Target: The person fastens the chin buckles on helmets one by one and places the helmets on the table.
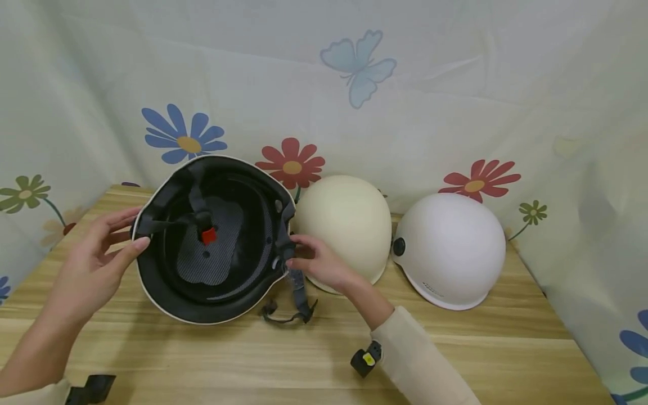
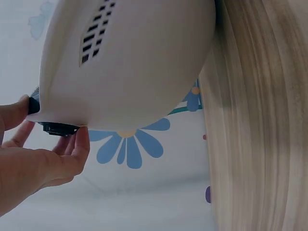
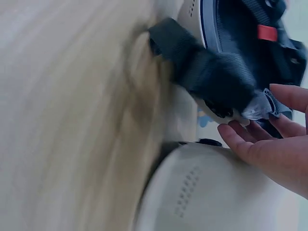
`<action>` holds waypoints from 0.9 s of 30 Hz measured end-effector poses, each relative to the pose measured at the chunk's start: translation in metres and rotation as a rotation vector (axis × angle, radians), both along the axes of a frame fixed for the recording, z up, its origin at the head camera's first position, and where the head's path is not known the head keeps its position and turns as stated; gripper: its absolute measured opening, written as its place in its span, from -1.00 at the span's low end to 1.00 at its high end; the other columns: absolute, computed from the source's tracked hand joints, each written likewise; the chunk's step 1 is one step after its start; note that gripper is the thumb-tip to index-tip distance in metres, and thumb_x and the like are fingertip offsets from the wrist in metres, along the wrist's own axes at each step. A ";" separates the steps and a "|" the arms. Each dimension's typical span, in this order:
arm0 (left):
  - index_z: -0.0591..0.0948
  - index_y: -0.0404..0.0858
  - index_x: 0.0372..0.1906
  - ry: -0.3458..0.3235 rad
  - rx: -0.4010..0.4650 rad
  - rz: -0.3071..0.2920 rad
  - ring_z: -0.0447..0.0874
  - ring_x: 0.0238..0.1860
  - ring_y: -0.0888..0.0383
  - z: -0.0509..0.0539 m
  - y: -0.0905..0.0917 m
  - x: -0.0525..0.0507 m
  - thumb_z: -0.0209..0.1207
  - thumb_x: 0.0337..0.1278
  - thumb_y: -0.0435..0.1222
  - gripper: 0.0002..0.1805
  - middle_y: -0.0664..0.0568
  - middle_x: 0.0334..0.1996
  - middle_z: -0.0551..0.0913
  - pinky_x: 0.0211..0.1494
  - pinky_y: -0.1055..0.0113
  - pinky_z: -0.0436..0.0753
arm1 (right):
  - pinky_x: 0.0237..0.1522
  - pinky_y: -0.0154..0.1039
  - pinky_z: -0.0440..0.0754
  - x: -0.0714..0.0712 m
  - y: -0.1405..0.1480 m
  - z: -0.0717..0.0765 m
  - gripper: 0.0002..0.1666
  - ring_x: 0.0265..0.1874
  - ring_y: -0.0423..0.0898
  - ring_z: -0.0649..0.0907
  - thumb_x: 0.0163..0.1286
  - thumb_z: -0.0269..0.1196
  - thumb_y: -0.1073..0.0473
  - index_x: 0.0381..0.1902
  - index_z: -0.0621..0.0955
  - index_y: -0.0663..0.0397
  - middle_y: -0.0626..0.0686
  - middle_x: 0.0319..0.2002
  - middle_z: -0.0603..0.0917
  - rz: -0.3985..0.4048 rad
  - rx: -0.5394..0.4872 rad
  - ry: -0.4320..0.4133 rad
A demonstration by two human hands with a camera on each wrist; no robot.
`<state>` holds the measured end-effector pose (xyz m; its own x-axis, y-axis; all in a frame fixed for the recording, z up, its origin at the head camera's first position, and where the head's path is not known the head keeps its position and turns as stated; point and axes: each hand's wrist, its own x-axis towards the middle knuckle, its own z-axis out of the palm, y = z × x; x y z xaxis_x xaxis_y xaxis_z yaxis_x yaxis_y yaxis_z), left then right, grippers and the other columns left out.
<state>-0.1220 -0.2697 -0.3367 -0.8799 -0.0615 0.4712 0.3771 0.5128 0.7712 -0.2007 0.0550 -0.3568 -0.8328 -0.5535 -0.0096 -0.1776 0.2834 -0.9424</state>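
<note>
A helmet (image 1: pixel 223 298) is tipped up on the left of the table, its black lining facing the head camera. A dark chin strap with a red buckle (image 1: pixel 208 235) lies across its inside. My left hand (image 1: pixel 98 264) grips the left rim, thumb on the near side and fingers behind. At the right rim, my right hand (image 1: pixel 324 261) pinches the edge where the dark strap (image 3: pixel 211 72) is attached; the strap's end hangs down. The pale outer shell (image 2: pixel 130 62) with vent slots shows in the left wrist view.
A cream helmet (image 1: pixel 349 219) stands dome up just behind my right hand. To its right is a white helmet (image 1: pixel 455 247) with a black round fitting. Both rest on the wooden table (image 1: pixel 283 360), before a flowered curtain (image 1: pixel 243 73).
</note>
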 end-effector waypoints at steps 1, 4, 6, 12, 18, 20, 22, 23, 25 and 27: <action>0.29 -0.21 0.28 -0.015 0.000 -0.005 0.36 -0.06 0.39 -0.001 -0.001 0.000 0.07 0.19 -0.44 -0.47 0.20 0.09 0.35 -0.14 0.75 0.36 | 0.02 -0.20 0.47 0.000 0.001 0.002 -0.44 0.06 0.05 0.48 0.26 0.16 0.37 0.23 0.33 0.29 0.21 0.07 0.47 -0.004 -0.015 0.013; 0.24 -0.18 0.29 -0.069 0.003 -0.026 0.37 -0.09 0.45 -0.006 -0.006 -0.002 0.05 0.23 -0.39 -0.47 0.22 0.06 0.35 -0.16 0.74 0.38 | 0.02 -0.19 0.49 -0.001 0.005 0.010 -0.50 0.08 0.02 0.48 0.29 0.14 0.35 0.19 0.38 0.26 0.17 0.09 0.48 -0.019 -0.033 0.046; 0.22 -0.17 0.28 -0.104 0.011 -0.042 0.40 -0.11 0.49 -0.009 -0.008 -0.003 0.04 0.24 -0.38 -0.49 0.23 0.02 0.36 -0.18 0.73 0.41 | 0.00 -0.20 0.50 -0.002 0.007 0.016 -0.55 0.04 0.00 0.51 0.30 0.14 0.32 0.15 0.42 0.26 0.16 0.06 0.50 -0.030 -0.035 0.059; 0.21 -0.15 0.23 -0.199 0.011 -0.078 0.39 -0.14 0.58 -0.015 -0.011 -0.007 0.04 0.25 -0.34 -0.53 -0.09 0.02 0.37 -0.23 0.71 0.43 | -0.05 -0.24 0.52 -0.004 0.013 0.030 -0.56 -0.09 -0.04 0.54 0.31 0.18 0.20 0.12 0.46 0.21 0.13 -0.02 0.55 -0.064 -0.014 0.065; 0.14 -0.41 0.20 -0.250 -0.086 -0.091 0.36 -0.15 0.55 -0.008 -0.011 -0.009 0.07 0.24 -0.32 -0.46 -0.48 0.01 0.35 -0.30 0.72 0.38 | -0.05 -0.24 0.53 -0.008 0.016 0.037 -0.50 -0.05 -0.08 0.54 0.27 0.23 0.14 0.15 0.46 0.16 0.07 0.03 0.53 -0.074 0.010 0.129; 0.15 -0.48 0.16 -0.251 -0.127 -0.084 0.36 -0.17 0.55 -0.005 -0.009 -0.009 0.10 0.22 -0.31 -0.45 -0.47 -0.01 0.38 -0.31 0.72 0.37 | -0.03 -0.24 0.51 -0.009 0.017 0.040 -0.50 -0.04 -0.08 0.53 0.26 0.24 0.15 0.15 0.46 0.16 0.06 0.04 0.52 -0.063 0.013 0.160; 0.17 -0.50 0.12 -0.246 -0.155 -0.084 0.37 -0.20 0.56 -0.002 -0.009 -0.009 0.12 0.20 -0.32 -0.47 -0.45 -0.04 0.40 -0.32 0.72 0.39 | 0.00 -0.23 0.49 -0.011 0.018 0.043 -0.49 -0.02 -0.07 0.52 0.25 0.24 0.18 0.15 0.45 0.17 0.07 0.05 0.51 -0.047 0.014 0.184; 0.19 -0.50 0.10 -0.252 -0.169 -0.084 0.38 -0.22 0.56 -0.001 -0.009 -0.009 0.13 0.19 -0.31 -0.48 -0.43 -0.06 0.40 -0.33 0.72 0.39 | 0.02 -0.23 0.48 -0.011 0.019 0.044 -0.49 -0.01 -0.07 0.51 0.25 0.24 0.19 0.15 0.45 0.18 0.08 0.06 0.51 -0.038 0.013 0.192; 0.21 -0.50 0.06 -0.266 -0.200 -0.088 0.41 -0.23 0.54 0.002 -0.011 -0.009 0.15 0.18 -0.30 -0.49 -0.41 -0.07 0.41 -0.34 0.70 0.41 | 0.05 -0.24 0.46 -0.012 0.019 0.045 -0.48 0.01 -0.07 0.51 0.24 0.25 0.21 0.15 0.45 0.20 0.09 0.07 0.50 -0.025 0.010 0.197; 0.25 -0.50 0.04 -0.292 -0.235 -0.089 0.53 -0.16 0.28 0.005 -0.013 -0.010 0.15 0.18 -0.26 -0.50 -0.39 -0.06 0.41 -0.32 0.62 0.47 | 0.06 -0.24 0.45 -0.012 0.018 0.044 -0.49 0.01 -0.06 0.51 0.23 0.25 0.23 0.15 0.45 0.20 0.09 0.08 0.50 -0.022 0.010 0.192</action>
